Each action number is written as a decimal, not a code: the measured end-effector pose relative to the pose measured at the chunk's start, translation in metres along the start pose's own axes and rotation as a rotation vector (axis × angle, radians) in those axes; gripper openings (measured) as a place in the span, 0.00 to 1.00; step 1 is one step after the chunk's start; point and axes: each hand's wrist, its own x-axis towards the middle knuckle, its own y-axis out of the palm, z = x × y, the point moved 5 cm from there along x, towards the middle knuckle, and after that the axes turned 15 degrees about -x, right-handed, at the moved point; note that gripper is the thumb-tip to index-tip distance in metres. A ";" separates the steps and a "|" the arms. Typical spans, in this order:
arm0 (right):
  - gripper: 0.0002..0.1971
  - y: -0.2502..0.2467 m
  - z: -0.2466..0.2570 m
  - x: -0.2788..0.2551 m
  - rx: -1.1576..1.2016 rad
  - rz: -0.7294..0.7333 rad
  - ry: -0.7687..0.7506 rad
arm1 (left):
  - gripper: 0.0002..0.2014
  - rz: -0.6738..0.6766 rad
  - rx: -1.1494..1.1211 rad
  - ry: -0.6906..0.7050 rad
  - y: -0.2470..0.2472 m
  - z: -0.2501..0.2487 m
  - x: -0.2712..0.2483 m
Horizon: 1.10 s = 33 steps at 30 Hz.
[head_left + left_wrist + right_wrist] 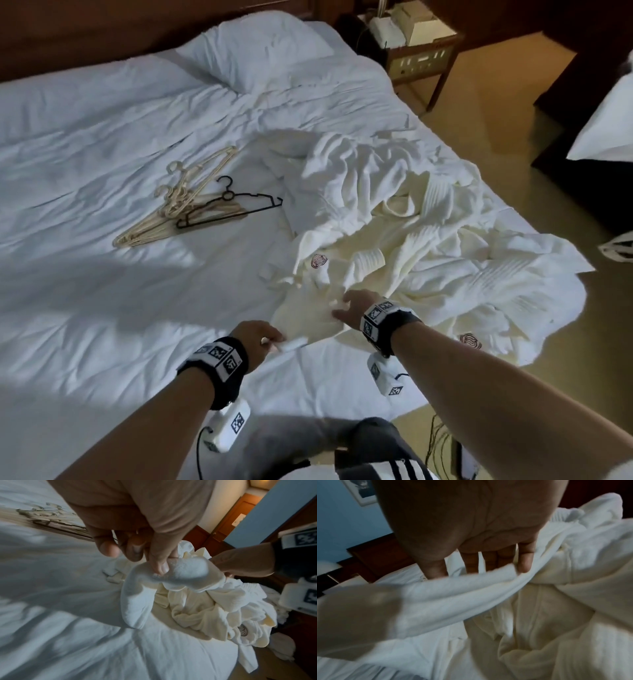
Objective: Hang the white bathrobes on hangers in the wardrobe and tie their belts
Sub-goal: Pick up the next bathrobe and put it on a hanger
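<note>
Both hands worked at the near edge of the bed [102, 291]. Left hand [255, 339] pinched a fold of the bathrobe [171, 572]; right hand [354, 303] gripped the same cloth with curled fingers [524, 559]. More bathrobes [394, 212] lay heaped beyond, beside the hangers [191, 202] on the sheet.

White terry bathrobes [394, 219], crumpled in a heap on the bed's right side, two red round crests showing, one edge lifted clear of the sheet; cream hangers [171, 205] fanned well left of heap, one black hanger [229, 207] seemingly lying atop them.
</note>
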 end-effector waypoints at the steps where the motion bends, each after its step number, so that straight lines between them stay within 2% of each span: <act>1: 0.30 -0.004 -0.006 0.003 -0.029 -0.015 -0.005 | 0.09 -0.007 -0.001 -0.003 -0.001 0.000 0.005; 3: 0.33 -0.015 -0.022 0.011 -0.098 -0.055 -0.013 | 0.10 0.030 0.021 -0.029 -0.004 -0.004 0.018; 4: 0.36 -0.020 -0.032 0.017 -0.127 -0.071 -0.019 | 0.11 0.092 0.054 -0.039 -0.004 -0.008 0.026; 7: 0.52 -0.025 -0.066 0.035 -0.265 -0.014 -0.088 | 0.13 0.264 0.208 -0.057 0.004 -0.020 0.052; 9: 0.60 -0.022 -0.090 0.049 -0.388 0.015 -0.103 | 0.12 0.304 0.285 -0.095 0.010 -0.027 0.064; 10: 0.60 -0.024 -0.101 0.057 -0.441 -0.009 -0.102 | 0.12 0.309 0.297 -0.108 0.015 -0.030 0.073; 12: 0.52 -0.032 -0.115 0.077 -0.467 -0.082 -0.116 | 0.13 0.276 0.259 -0.168 0.019 -0.036 0.090; 13: 0.46 -0.040 -0.119 0.087 -0.453 -0.117 -0.125 | 0.08 0.257 0.252 -0.180 0.017 -0.046 0.098; 14: 0.39 -0.049 -0.122 0.096 -0.442 -0.152 -0.130 | 0.17 0.186 0.257 -0.198 0.014 -0.050 0.113; 16: 0.29 -0.065 -0.129 0.112 -0.414 -0.203 -0.122 | 0.20 0.045 0.218 -0.203 0.007 -0.061 0.144; 18: 0.25 -0.073 -0.136 0.129 -0.351 -0.209 -0.109 | 0.32 -0.064 0.161 -0.217 0.008 -0.069 0.178; 20: 0.25 -0.071 -0.143 0.140 -0.275 -0.164 -0.117 | 0.46 -0.143 0.054 -0.291 0.017 -0.076 0.207; 21: 0.25 -0.067 -0.147 0.143 -0.240 -0.140 -0.125 | 0.49 -0.178 0.010 -0.335 0.022 -0.076 0.220; 22: 0.26 -0.063 -0.152 0.145 -0.215 -0.129 -0.131 | 0.45 -0.198 -0.017 -0.373 0.029 -0.079 0.231; 25: 0.26 -0.052 -0.173 0.145 -0.165 -0.100 -0.128 | 0.17 -0.203 0.060 -0.381 0.038 -0.091 0.248; 26: 0.26 -0.050 -0.179 0.146 -0.160 -0.082 -0.119 | 0.14 -0.202 0.102 -0.364 0.038 -0.096 0.251; 28: 0.25 -0.054 -0.185 0.147 -0.146 -0.053 -0.094 | 0.12 -0.249 0.167 -0.301 0.026 -0.114 0.247; 30: 0.25 -0.070 -0.180 0.148 -0.049 -0.090 -0.051 | 0.12 -0.325 0.142 -0.217 0.002 -0.138 0.232; 31: 0.26 -0.081 -0.173 0.147 0.012 -0.145 -0.036 | 0.15 -0.356 0.081 -0.148 -0.012 -0.149 0.220; 33: 0.36 -0.108 -0.154 0.143 0.093 -0.305 -0.045 | 0.18 -0.399 -0.151 0.021 -0.040 -0.171 0.188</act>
